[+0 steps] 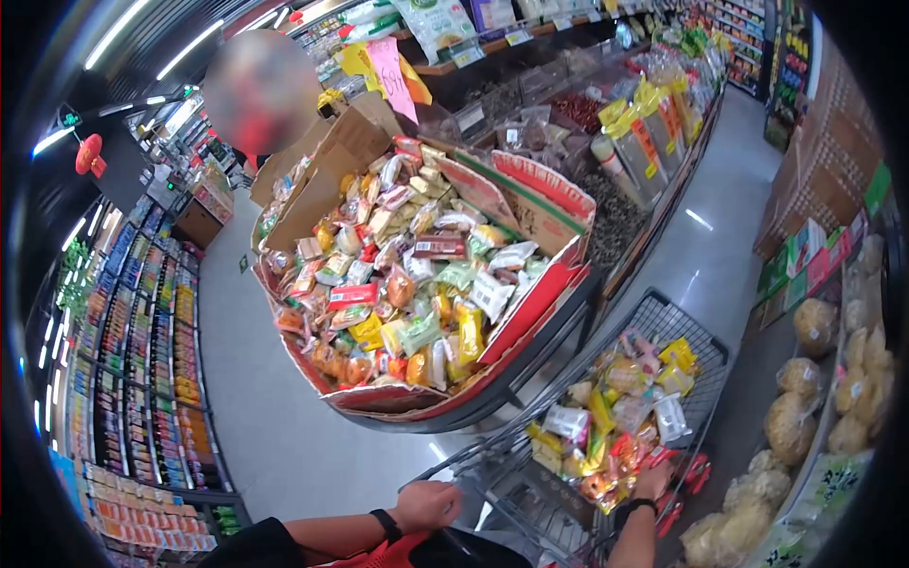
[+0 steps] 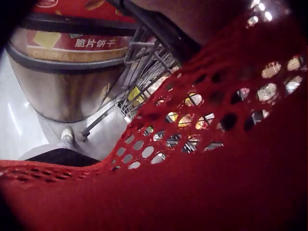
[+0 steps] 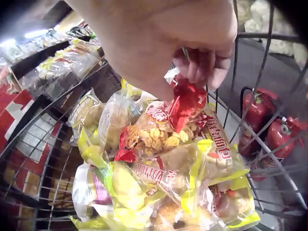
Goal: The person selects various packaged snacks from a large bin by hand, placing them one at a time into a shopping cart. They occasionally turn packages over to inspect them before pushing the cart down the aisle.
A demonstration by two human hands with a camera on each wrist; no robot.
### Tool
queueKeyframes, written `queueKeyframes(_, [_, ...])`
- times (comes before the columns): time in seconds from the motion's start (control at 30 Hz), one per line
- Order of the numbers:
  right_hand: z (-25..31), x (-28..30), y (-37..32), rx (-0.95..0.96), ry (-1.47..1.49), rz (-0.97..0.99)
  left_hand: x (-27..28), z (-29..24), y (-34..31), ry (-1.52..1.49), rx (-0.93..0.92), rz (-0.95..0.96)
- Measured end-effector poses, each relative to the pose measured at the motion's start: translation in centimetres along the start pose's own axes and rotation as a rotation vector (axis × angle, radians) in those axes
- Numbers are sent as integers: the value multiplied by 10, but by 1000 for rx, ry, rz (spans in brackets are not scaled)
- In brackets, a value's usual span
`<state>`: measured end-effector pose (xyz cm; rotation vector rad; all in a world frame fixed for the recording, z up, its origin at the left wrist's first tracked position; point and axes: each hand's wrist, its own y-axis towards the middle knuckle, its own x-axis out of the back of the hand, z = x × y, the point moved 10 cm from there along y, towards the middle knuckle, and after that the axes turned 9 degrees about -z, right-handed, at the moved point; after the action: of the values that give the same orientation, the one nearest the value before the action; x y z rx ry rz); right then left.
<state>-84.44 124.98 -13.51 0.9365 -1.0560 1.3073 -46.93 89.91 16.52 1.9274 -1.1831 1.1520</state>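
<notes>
In the right wrist view my right hand (image 3: 168, 43) pinches the red foil end of a clear snack packet (image 3: 161, 132) with curled fingers, over a heap of wrapped snacks (image 3: 163, 168). The heap lies in a wire shopping cart (image 1: 705, 355). The head view has my right hand (image 1: 653, 481) at the cart's near right side. My left hand (image 1: 428, 506) is by the cart's handle end, its fingers curled; whether they grip the bar is hidden. Red mesh fabric (image 2: 192, 183) fills much of the left wrist view.
A large cardboard bin (image 1: 492, 180) of packaged snacks stands ahead. Two fire extinguishers (image 3: 257, 113) are beside the cart. Bagged goods (image 1: 791, 426) line the right, stocked shelves (image 1: 147, 360) the left. A person (image 1: 260, 95) is beyond the bin.
</notes>
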Motion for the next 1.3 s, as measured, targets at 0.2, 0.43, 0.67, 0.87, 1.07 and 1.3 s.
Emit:
queueKeyframes(0.2, [7,-10,8,33,384,-108,1,-2,-3,-3,-30,9])
queueKeyframes(0.43, [6,-1,14,-86,502,-173,11,-8,-3,-13,-27,-53])
queueKeyframes(0.67, [45,12,19,292,400,-182,-6,2,-3,10,27,7])
queueKeyframes(0.87, [75,-20,40,374,218,63,-5,6,-5,37,61,-47])
queueKeyframes(1.07, [48,-27,46,75,151,32,0,2,1,37,-9,-37])
queueKeyframes(1.3, [11,-27,50,-26,143,213,8,-9,1,13,-17,-63])
